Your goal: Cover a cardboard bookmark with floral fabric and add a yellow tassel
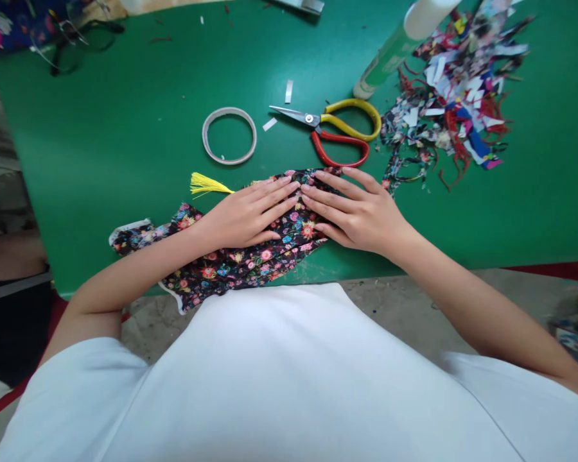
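A black floral fabric piece (250,260) lies along the front edge of the green table, partly hanging over it, with white edging at its left end. My left hand (250,215) rests flat on its middle, fingers stretched out to the right. On the fabric's right end lies my right hand (359,208), its fingers spread and pointing left. The fingertips of both hands nearly meet. A yellow tassel (209,185) sticks out beyond my left hand; where it is attached is hidden. Just past my right hand are scissors (313,120) with one yellow and one red handle, blades pointing left.
A roll of tape (230,136) lies left of the scissors, near small white strips (289,91). A white and green bottle (390,58) stands behind them. Fabric scraps and threads (455,96) are heaped at the right. Eyeglasses (72,45) lie at the back left.
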Motion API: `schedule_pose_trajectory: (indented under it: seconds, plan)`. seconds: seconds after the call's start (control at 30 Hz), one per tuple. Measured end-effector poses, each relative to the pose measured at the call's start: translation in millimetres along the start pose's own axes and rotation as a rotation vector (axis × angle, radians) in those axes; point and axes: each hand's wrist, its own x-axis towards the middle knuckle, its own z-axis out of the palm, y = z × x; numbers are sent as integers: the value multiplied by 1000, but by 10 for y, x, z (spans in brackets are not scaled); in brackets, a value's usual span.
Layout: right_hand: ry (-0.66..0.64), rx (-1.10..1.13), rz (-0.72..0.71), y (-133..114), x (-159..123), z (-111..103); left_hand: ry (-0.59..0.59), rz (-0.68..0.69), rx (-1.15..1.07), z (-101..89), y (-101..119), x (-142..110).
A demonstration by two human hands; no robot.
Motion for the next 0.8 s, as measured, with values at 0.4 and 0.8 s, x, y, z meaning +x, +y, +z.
schedule_pose_trajectory:
  seconds: [0.4, 0.8]
  plan:
    - [73, -56, 79, -94, -56, 13, -4, -30, 37, -70, 39, -40]
    - [232, 183, 263, -276, 331, 33, 220, -382, 54, -78, 56, -242]
